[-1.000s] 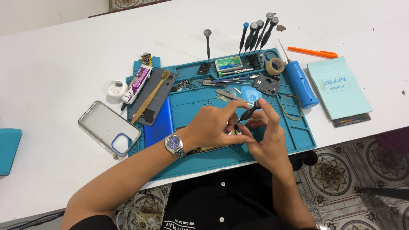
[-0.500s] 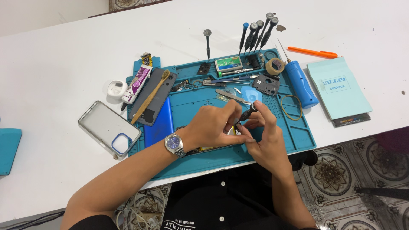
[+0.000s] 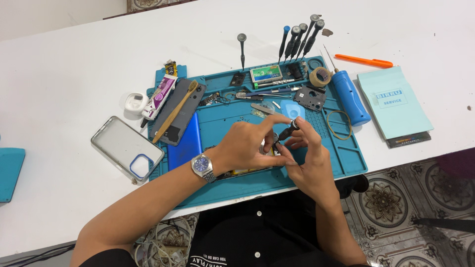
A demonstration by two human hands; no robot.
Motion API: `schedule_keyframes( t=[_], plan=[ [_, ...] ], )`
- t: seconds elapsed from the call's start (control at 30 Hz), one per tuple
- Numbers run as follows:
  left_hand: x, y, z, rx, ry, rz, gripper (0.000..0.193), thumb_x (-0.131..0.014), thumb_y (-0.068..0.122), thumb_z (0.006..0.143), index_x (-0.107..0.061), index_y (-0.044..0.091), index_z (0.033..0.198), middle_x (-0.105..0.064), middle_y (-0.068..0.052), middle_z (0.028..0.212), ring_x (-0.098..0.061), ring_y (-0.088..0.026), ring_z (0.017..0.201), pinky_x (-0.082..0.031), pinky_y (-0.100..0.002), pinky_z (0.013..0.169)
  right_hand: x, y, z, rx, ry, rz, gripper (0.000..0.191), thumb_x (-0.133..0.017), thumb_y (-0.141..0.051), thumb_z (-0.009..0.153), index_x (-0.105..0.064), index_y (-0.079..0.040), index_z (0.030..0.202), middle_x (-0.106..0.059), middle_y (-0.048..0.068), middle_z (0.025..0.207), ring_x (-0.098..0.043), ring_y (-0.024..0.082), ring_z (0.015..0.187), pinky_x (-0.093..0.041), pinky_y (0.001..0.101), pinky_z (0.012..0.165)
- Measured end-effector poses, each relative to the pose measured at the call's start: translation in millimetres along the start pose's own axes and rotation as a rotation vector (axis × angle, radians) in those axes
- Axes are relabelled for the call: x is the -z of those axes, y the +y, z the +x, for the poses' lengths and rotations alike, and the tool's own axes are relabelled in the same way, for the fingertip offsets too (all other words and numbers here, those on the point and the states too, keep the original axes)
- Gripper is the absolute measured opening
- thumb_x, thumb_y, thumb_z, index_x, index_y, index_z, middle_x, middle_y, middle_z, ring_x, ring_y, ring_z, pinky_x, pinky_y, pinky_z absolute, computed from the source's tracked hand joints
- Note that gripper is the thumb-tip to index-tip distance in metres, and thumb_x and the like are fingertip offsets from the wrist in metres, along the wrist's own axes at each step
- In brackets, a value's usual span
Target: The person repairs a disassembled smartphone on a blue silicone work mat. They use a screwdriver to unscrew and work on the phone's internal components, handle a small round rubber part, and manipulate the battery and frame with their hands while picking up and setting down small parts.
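Observation:
Both hands meet over the middle of a teal repair mat (image 3: 346,158). My right hand (image 3: 309,158) pinches a small black screwdriver (image 3: 288,132) between thumb and fingers, tip pointing down. My left hand (image 3: 247,143), with a silver wristwatch, curls over an opened phone (image 3: 242,172) lying on the mat and touches the screwdriver's lower end. Most of the phone is hidden under the hands. A blue phone back cover (image 3: 185,146) lies just left of the left wrist.
A clear phone case (image 3: 126,147) lies on the white table left of the mat. Upright screwdrivers (image 3: 299,42), a tape roll (image 3: 320,76), a blue cylinder tool (image 3: 349,96), a teal booklet (image 3: 394,102) and an orange pen (image 3: 363,61) sit at the back and right. A toothbrush (image 3: 174,111) rests on a dark phone.
The hands stay in the same place over the phone. The right fingers have shifted slightly on the screwdriver, which stands a little more upright.

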State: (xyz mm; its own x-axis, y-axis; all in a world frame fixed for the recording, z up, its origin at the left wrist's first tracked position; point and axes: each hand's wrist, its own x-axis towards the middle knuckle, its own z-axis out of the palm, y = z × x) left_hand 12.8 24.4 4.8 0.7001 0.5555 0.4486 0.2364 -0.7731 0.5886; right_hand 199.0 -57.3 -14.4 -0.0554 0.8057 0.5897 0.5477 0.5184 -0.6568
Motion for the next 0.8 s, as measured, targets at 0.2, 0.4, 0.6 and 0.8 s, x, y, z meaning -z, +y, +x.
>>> schedule_keyframes(
  t=[0.2, 0.4, 0.6, 0.8],
  plan=[
    [-0.1, -2.5, 0.4, 0.031, -0.015, 0.018, 0.064, -0.082, 0.065, 0.079, -0.055, 0.01, 0.098, -0.056, 0.007, 0.057, -0.06, -0.008, 0.046, -0.047, -0.023, 0.048, -0.1, -1.1, 0.2, 0.035, 0.011, -0.017, 0.081, -0.078, 0.002, 0.086, -0.032, -0.011, 0.152, -0.065, 0.019, 0.112, -0.074, 0.027, 0.091, -0.06, 0.0361, 0.075],
    [-0.6, -0.9, -0.3, -0.001, 0.023, -0.016, 0.072, -0.077, 0.061, 0.082, -0.059, 0.003, 0.121, -0.059, 0.006, 0.06, -0.059, -0.009, 0.046, -0.043, -0.024, 0.045, -0.2, 0.1, -0.6, 0.003, 0.019, -0.03, 0.08, -0.078, 0.001, 0.088, -0.03, -0.011, 0.152, -0.064, 0.019, 0.113, -0.074, 0.026, 0.092, -0.06, 0.0356, 0.075],
    [-0.3, -2.1, 0.7, 0.041, -0.015, 0.029, 0.062, -0.08, 0.065, 0.079, -0.058, 0.009, 0.097, -0.061, 0.005, 0.058, -0.061, -0.008, 0.047, -0.046, -0.022, 0.047, 0.4, -0.1, -0.8, 0.037, 0.007, -0.037, 0.08, -0.076, 0.002, 0.087, -0.031, -0.011, 0.152, -0.065, 0.019, 0.114, -0.074, 0.027, 0.093, -0.06, 0.0363, 0.076],
    [-0.7, -1.4, -0.1, 0.023, 0.005, 0.002, 0.067, -0.078, 0.062, 0.08, -0.061, 0.005, 0.111, -0.061, 0.004, 0.058, -0.061, -0.01, 0.046, -0.044, -0.023, 0.045, 0.0, -1.0, 0.7, 0.013, 0.017, -0.024, 0.08, -0.078, 0.001, 0.089, -0.031, -0.011, 0.152, -0.065, 0.017, 0.112, -0.074, 0.025, 0.091, -0.06, 0.0348, 0.075]
  ],
)
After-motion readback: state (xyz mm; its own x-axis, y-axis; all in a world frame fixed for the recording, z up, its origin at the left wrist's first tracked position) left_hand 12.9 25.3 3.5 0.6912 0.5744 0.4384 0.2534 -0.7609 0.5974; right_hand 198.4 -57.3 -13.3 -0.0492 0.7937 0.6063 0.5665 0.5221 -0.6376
